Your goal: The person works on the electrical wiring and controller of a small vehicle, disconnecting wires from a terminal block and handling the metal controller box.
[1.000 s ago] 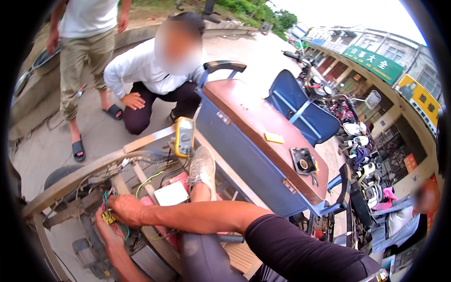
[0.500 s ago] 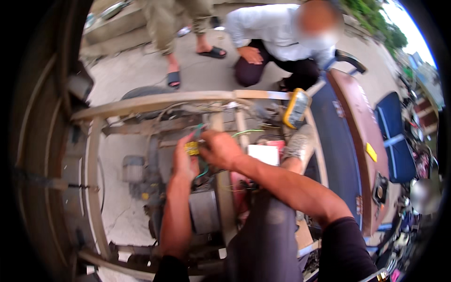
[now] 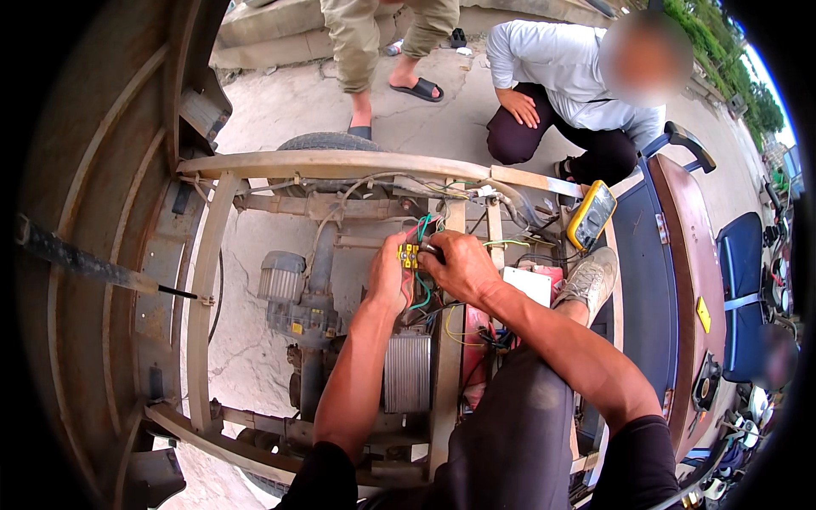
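My left hand point(image 3: 388, 278) grips a small yellow terminal block point(image 3: 408, 256) with red and green wires attached. My right hand point(image 3: 460, 270) is beside it, fingers curled round a small dark tool point(image 3: 433, 250) that meets the block; its tip is hidden. Both are over an open metal vehicle frame point(image 3: 323, 163) with looms, a motor and gearbox point(image 3: 287, 289), and a finned metal box point(image 3: 407, 374). A white box point(image 3: 525, 284) lies right of my hands. A yellow multimeter point(image 3: 590, 214) rests on the frame at the upper right, above my shoe point(image 3: 588, 280).
A person in white point(image 3: 558, 76) crouches beyond the frame; another person's legs point(image 3: 348, 51) stand nearby. A raised rusty panel point(image 3: 102, 195) bounds the left. To the right are a brown-and-blue seat panel point(image 3: 680, 246), a blue chair point(image 3: 740, 263) and parked two-wheelers point(image 3: 748, 425).
My view has turned down and right, bringing the raised left panel in and shifting the people and seat rightward in the picture. Both hands remain at the terminal block.
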### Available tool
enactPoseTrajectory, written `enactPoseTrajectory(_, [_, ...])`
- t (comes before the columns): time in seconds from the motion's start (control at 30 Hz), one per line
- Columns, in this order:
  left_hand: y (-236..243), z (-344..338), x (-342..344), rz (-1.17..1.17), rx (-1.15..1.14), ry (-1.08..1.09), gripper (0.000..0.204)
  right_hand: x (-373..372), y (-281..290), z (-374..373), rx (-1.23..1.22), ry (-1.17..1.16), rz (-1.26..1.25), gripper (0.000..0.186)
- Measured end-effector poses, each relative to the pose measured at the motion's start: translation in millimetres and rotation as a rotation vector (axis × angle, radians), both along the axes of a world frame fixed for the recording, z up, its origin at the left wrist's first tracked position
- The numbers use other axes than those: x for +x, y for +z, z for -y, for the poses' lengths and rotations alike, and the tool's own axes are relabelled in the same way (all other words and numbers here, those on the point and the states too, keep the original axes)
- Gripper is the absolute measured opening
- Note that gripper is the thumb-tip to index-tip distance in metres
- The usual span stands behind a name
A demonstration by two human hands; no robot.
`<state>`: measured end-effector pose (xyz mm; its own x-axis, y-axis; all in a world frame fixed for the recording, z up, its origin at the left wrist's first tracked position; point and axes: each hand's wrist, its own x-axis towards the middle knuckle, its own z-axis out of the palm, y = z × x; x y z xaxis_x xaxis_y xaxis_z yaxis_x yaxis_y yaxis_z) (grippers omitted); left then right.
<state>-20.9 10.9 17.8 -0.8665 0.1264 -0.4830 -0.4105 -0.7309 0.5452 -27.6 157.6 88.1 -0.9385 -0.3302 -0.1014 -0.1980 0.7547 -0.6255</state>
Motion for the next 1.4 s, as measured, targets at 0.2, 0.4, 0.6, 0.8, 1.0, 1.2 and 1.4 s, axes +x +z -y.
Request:
enactPoseTrajectory(0.2, [3, -3, -1, 0.002, -0.02, 0.021, 0.031, 1, -10, -1, -0.077, 0.015, -0.134, 0.025])
enactPoseTrajectory(0.4, [7, 0, 0, -0.018, -0.051, 0.004, 0.032, 2, 2, 2, -0.001, 0.012, -0.046, 0.024])
enactPoseTrajectory(0.6, [0, -1, -1, -0.035, -0.027, 0.017, 0.031, 2, -5, 1, -0.064, 0.003, -0.107, 0.024])
enactPoseTrajectory(0.8, [4, -1, -1, -0.006, 0.009, 0.013, 0.029, 2, -7, 1, -0.025, 0.032, -0.128, 0.022])
enactPoseTrajectory(1.0, [0, -1, -1, -0.003, 0.046, 0.011, 0.029, 1, -10, 2, -0.044, 0.031, -0.122, 0.02])
enactPoseTrajectory(1.2, [4, -1, -1, 0.001, 0.023, -0.01, 0.031, 3, -8, 1, -0.064, -0.01, -0.133, 0.023])
enactPoseTrajectory(1.4, [3, -1, -2, -0.001, 0.013, -0.017, 0.032, 2, -5, 1, -0.055, 0.02, -0.069, 0.025])
